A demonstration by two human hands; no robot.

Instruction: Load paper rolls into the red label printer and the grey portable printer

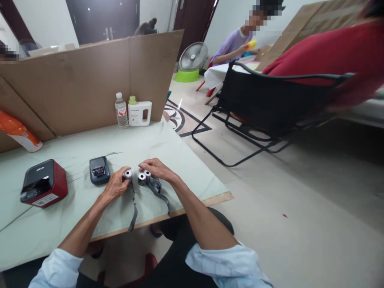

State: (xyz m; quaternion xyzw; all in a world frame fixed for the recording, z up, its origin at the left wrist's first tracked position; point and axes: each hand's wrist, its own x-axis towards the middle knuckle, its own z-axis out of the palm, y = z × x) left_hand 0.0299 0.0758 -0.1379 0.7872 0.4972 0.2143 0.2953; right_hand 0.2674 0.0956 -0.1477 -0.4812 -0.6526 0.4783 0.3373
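My left hand (115, 185) is closed around a small white paper roll (128, 174), its round end with a dark centre hole facing me. A dark strip (135, 212) trails from below it to the table's front edge. To the right, my right hand (156, 168) is bent over a second paper roll (147, 173), its fingers curled together; whether they grip the roll is hidden. Touching that roll on its left is a third paper roll (142, 179), darker on its side. A crumpled dark strip (157, 190) runs from these two towards the front edge.
A small dark-blue device (99, 170) and a red-and-black boxy device (44, 183) stand left. Behind are a water bottle (121, 111), a white jug (140, 113), an orange bottle (19, 131) and a cardboard screen (90, 88). A black chair (270, 104) holds a person in red.
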